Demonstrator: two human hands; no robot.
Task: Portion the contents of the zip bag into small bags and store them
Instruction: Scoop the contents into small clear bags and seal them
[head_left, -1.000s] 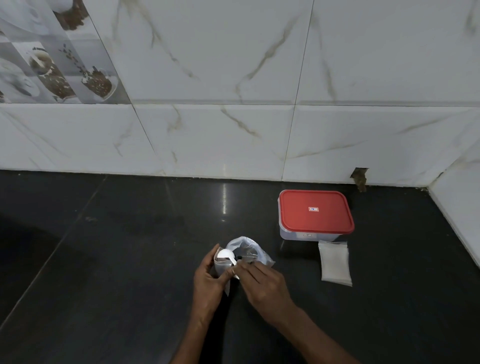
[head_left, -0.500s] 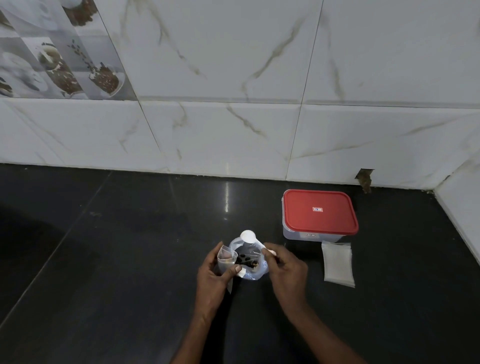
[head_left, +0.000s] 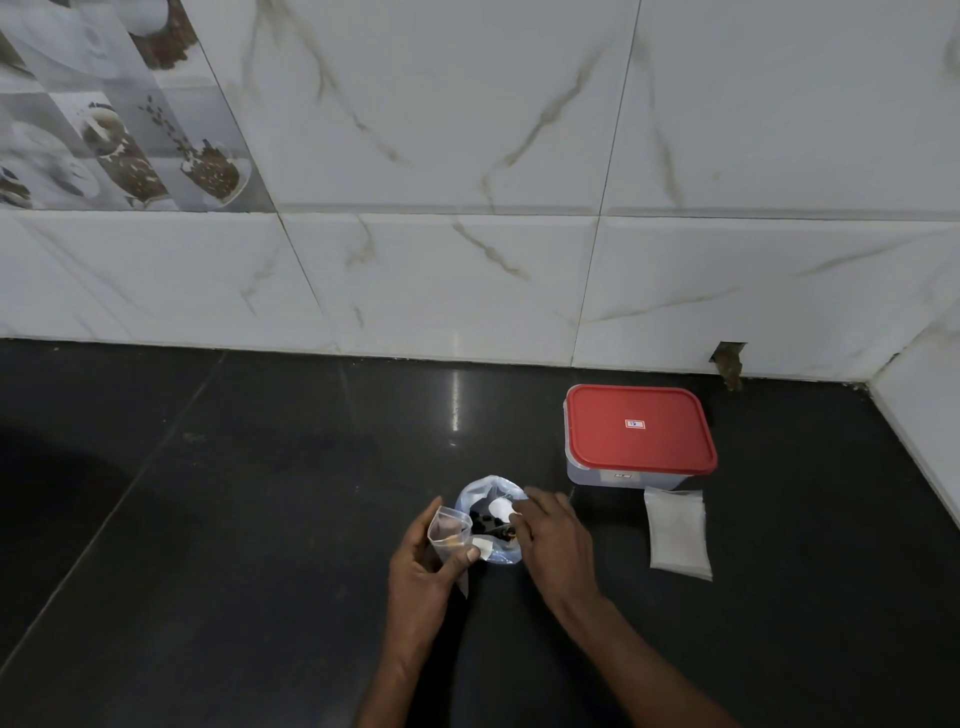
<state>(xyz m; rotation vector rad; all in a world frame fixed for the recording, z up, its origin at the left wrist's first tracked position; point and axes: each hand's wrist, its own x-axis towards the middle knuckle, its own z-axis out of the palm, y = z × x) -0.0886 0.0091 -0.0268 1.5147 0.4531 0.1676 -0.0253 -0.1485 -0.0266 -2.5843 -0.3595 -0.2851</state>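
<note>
An open clear zip bag (head_left: 488, 496) with dark contents stands on the black counter near the front middle. My left hand (head_left: 423, 569) holds a small clear bag (head_left: 448, 530) upright just left of it, mouth open. My right hand (head_left: 553, 538) grips a white plastic spoon (head_left: 500, 505), whose bowl dips into the zip bag's mouth. A flat stack of small empty bags (head_left: 678, 532) lies to the right. Behind that stack sits a clear box with a red lid (head_left: 639, 431), closed.
The black counter (head_left: 260, 493) runs to a white marble-tiled wall at the back and a side wall at the far right. A small hole in the wall (head_left: 730, 361) shows behind the box.
My right hand lifted the spoon out of the small bag, swung it over the zip bag and lowered its bowl into the mouth. My left hand kept hold of the small bag.
</note>
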